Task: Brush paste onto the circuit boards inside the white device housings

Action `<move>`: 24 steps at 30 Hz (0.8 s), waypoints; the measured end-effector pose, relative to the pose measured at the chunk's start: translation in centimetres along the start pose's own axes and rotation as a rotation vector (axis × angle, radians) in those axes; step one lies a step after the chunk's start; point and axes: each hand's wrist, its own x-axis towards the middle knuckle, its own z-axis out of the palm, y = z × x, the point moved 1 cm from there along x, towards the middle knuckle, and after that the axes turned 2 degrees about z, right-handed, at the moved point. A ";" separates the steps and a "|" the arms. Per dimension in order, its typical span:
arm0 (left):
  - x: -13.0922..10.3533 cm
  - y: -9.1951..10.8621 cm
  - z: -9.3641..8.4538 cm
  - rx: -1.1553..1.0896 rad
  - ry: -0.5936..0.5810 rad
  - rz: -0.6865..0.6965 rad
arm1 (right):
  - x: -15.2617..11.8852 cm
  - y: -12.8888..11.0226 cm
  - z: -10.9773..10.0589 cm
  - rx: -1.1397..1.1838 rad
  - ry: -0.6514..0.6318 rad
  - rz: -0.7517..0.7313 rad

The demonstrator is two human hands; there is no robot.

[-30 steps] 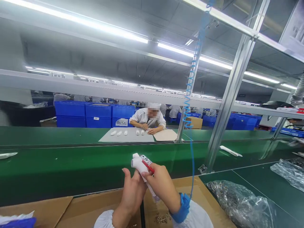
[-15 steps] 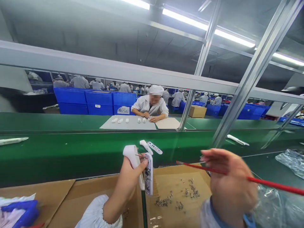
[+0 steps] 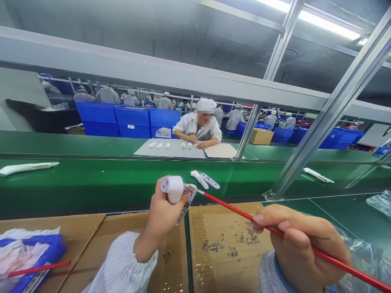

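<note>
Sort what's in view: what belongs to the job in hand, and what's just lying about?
Job in hand:
white casing and circuit board, left hand
red stick, right hand

Seemingly lying about:
second red stick
clear plastic bag
cardboard box

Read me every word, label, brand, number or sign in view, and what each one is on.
No text is clear enough to quote.
White sign on a blue bin: dark printed lines, too blurred to read.
Small label on the middle bin: too small to read.
Board in the left hand: any markings are too small to read.
</note>
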 end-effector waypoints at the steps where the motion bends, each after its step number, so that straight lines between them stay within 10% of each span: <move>1: 0.0 0.0 0.0 -0.004 -0.011 0.015 | 0.1 0.1 0.2 0.017 -0.013 0.012; 11: 0.1 -0.2 0.0 -0.015 -0.056 0.068 | 0.4 0.1 -0.4 -0.054 -0.237 0.144; 24: 1.1 0.4 -0.2 -0.305 -0.055 -0.132 | 1.6 1.4 -1.8 -0.465 -0.221 0.233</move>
